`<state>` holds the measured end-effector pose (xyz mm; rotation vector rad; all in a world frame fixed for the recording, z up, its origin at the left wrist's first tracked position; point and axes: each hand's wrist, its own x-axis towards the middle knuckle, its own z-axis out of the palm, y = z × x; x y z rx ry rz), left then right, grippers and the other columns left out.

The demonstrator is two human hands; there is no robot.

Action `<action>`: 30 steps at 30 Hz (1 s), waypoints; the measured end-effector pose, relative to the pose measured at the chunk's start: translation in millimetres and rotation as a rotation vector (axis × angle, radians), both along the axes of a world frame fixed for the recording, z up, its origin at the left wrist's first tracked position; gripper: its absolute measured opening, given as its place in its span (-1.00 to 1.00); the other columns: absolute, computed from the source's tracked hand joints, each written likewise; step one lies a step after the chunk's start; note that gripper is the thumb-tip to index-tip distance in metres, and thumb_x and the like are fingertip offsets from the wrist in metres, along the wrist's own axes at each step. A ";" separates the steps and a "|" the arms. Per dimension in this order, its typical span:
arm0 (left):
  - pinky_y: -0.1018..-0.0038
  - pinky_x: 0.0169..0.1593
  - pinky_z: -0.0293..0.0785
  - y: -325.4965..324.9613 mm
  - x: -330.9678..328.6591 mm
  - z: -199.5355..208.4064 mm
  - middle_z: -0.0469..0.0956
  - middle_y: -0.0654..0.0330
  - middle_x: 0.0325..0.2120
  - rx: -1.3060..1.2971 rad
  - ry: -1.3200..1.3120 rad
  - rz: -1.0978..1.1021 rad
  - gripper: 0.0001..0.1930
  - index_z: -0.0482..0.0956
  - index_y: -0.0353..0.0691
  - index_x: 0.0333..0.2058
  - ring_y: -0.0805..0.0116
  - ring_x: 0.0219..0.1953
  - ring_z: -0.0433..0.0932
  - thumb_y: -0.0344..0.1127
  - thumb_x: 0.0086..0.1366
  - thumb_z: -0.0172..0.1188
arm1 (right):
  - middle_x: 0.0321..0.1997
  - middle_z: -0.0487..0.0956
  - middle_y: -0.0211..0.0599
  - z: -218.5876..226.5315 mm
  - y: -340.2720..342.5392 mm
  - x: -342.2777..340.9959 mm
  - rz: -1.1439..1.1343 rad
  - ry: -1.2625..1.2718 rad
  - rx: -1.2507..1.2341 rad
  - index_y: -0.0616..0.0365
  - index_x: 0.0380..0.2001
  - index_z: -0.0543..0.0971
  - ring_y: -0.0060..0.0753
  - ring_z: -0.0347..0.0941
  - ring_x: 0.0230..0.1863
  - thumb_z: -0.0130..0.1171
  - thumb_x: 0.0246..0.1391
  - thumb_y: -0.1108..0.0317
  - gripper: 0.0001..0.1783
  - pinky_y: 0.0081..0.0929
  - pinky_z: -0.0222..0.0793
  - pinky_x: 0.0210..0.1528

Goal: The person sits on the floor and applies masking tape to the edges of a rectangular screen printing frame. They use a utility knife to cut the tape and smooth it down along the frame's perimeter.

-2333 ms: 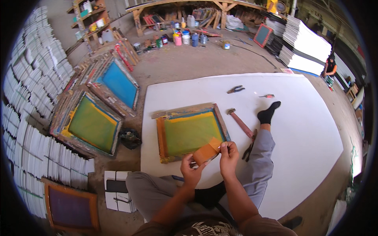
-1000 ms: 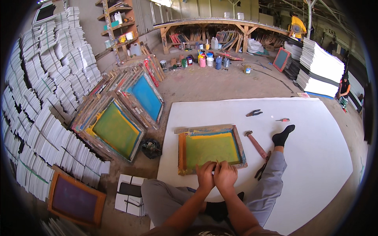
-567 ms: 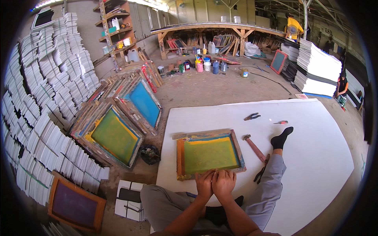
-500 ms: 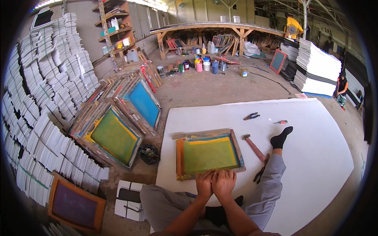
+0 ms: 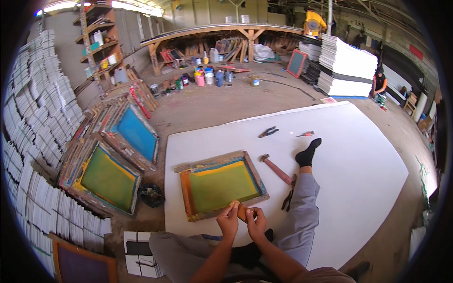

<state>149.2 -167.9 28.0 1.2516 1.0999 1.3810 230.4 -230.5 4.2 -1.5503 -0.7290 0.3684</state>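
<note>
I sit on a large white sheet point(image 5: 358, 155) on the floor, one leg stretched out. Before me lies a wooden screen-printing frame point(image 5: 219, 184) with green mesh and a yellow-orange border. Both hands meet at its near edge. My left hand point(image 5: 228, 220) and my right hand point(image 5: 257, 224) together pinch a small orange-brown strip, like tape point(image 5: 241, 211), just above the frame's near rail.
A hammer point(image 5: 276, 170) and dark pliers point(image 5: 289, 200) lie beside my leg; more pliers point(image 5: 268, 132) and a small tool point(image 5: 305, 134) lie farther off. Stacked frames point(image 5: 111, 177) lean at the left, by a black pot point(image 5: 152, 195). Paint cans point(image 5: 207, 78) stand at the back. A person point(image 5: 379, 85) sits far right.
My head has lifted, so the frame sits lower and farther in view. My hands have stayed together at the frame's near edge, still on the orange strip.
</note>
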 end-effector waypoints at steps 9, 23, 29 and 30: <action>0.62 -0.22 0.44 18.2 -22.3 -0.7 0.67 0.33 -0.38 -0.325 -0.115 -0.226 -0.82 0.75 -0.33 -0.25 0.61 -0.36 0.54 -0.34 0.30 0.50 | -0.55 0.55 -0.39 34.8 7.5 36.9 0.209 -0.162 0.078 0.28 -0.34 0.62 -0.63 0.41 -0.51 0.43 0.21 0.32 -0.76 -0.52 0.36 -0.43; 0.53 -0.24 0.50 39.5 -46.5 9.9 0.66 0.29 -0.40 -0.379 -0.158 -0.374 -0.76 0.76 -0.37 -0.24 0.55 -0.39 0.53 -0.32 0.23 0.56 | -0.55 0.57 -0.16 77.6 23.4 60.8 0.459 -0.445 0.056 0.24 -0.35 0.64 -0.31 0.51 -0.57 0.46 0.15 0.23 -0.71 -0.38 0.35 -0.49; 0.54 -0.29 0.50 42.0 -42.8 24.7 0.64 0.28 -0.49 -0.334 -0.145 -0.276 -0.79 0.76 -0.37 -0.31 0.54 -0.47 0.52 -0.32 0.26 0.53 | -0.51 0.60 -0.06 90.6 31.8 69.6 0.483 -0.564 0.016 0.15 -0.32 0.61 -0.01 0.59 -0.49 0.37 0.21 0.09 -0.67 -0.17 0.42 -0.43; 0.54 -0.29 0.49 42.9 -43.4 26.5 0.64 0.28 -0.50 -0.318 -0.153 -0.262 -0.79 0.76 -0.38 -0.32 0.54 -0.47 0.52 -0.32 0.26 0.53 | -0.51 0.60 -0.06 93.2 32.6 69.7 0.479 -0.584 -0.002 0.14 -0.32 0.61 0.00 0.60 -0.48 0.36 0.21 0.08 -0.67 -0.16 0.43 -0.43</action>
